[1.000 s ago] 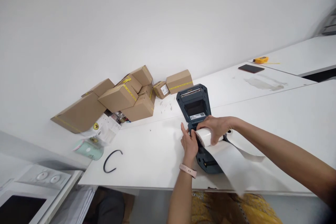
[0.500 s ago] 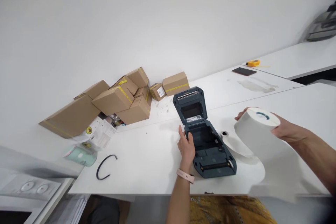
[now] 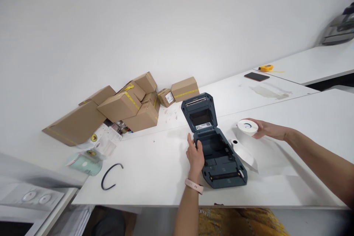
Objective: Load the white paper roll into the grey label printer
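Observation:
A dark grey label printer [image 3: 219, 158] lies on the white table with its lid [image 3: 199, 112] raised and its inner bay exposed. My left hand [image 3: 195, 156], with a pink band at the wrist, grips the printer's left edge, thumb over the rim. To the right of the printer, my right hand [image 3: 264, 129] is closed around a white label roll [image 3: 245, 128] with a blue mark near its core. A loose strip of paper trails from the roll across the table. Between the roll and the printer rests a smaller white roll [image 3: 235, 146] with a dark core opening.
Cardboard boxes [image 3: 118, 105] are piled against the wall at the left, with a green pouch [image 3: 87, 165] in front. A black curved strip [image 3: 104, 177] lies near the left edge. Farther back right are a phone [image 3: 256, 76] and a yellow tape measure [image 3: 266, 68].
My right hand has moved the label roll left and down, closer to the printer and the table. The trailing paper now lies lower. My left hand keeps its hold on the printer.

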### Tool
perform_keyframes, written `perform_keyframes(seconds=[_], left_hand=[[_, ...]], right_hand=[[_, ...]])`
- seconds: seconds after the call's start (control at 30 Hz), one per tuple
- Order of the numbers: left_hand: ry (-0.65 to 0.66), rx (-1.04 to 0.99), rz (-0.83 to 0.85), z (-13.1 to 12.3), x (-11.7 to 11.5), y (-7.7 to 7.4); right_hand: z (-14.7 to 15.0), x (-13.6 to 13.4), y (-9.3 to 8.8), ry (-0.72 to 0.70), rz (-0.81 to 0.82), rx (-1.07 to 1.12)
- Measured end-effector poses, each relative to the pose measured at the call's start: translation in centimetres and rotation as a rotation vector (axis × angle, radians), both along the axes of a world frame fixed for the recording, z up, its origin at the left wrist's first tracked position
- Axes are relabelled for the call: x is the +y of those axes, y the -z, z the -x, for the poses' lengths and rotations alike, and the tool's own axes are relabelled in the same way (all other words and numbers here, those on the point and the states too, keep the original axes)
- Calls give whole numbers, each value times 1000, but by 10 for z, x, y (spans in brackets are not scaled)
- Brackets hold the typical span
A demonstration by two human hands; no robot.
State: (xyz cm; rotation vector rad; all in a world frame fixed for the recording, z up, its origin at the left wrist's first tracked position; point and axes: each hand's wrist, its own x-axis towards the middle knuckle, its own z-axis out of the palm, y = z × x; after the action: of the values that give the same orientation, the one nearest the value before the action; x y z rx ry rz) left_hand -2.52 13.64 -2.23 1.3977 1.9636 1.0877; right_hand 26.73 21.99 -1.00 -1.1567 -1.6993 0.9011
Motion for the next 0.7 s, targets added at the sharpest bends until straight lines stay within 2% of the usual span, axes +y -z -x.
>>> perform_keyframes(seconds=[0.3, 0.4, 0.47, 0.57, 0.7], left_hand=[[-10, -6, 18, 0, -1, -1], [-4, -20, 22, 0, -1, -1], [-1, -29, 13, 0, 0, -1], [1, -31, 2, 0, 0, -1], [-2, -34, 1, -1, -1, -1]], right_hand=[[-13, 43, 14, -295, 268, 18], [-25, 47, 5, -223, 216, 109], [-26, 42, -5, -163, 148, 84], [-10, 25, -15, -246, 16, -256], [29, 2, -2, -390, -334, -786]])
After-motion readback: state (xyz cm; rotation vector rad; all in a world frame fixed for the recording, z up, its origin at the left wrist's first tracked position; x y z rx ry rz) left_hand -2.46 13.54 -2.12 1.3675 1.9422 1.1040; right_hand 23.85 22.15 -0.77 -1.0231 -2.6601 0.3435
